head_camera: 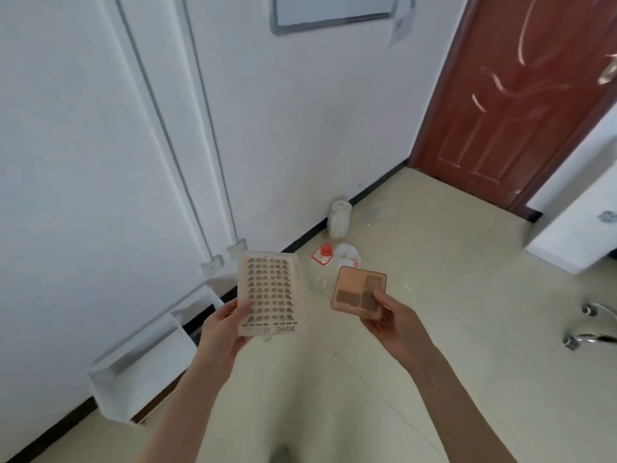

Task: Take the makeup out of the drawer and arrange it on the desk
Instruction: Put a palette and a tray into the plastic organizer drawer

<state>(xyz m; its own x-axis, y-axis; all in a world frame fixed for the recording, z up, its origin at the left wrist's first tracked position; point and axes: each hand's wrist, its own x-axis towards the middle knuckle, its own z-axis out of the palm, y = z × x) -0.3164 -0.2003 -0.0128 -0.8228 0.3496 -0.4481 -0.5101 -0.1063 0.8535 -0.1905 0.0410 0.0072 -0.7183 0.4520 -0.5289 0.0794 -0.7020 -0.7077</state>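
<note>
Blurred lash card [271,294]; palette [359,292] corner hidden

The left hand [225,324] is gripping a pale cream box [269,295] showing rows of small dark lashes. The right hand [394,324] is pinching a peach palette [359,292] showing brown squares, and beyond it a reddish-brown door [517,95] is showing.

We see the door [521,95] cut off at right; the blurred bottle [322,270] is perhaps plastic.
</note>
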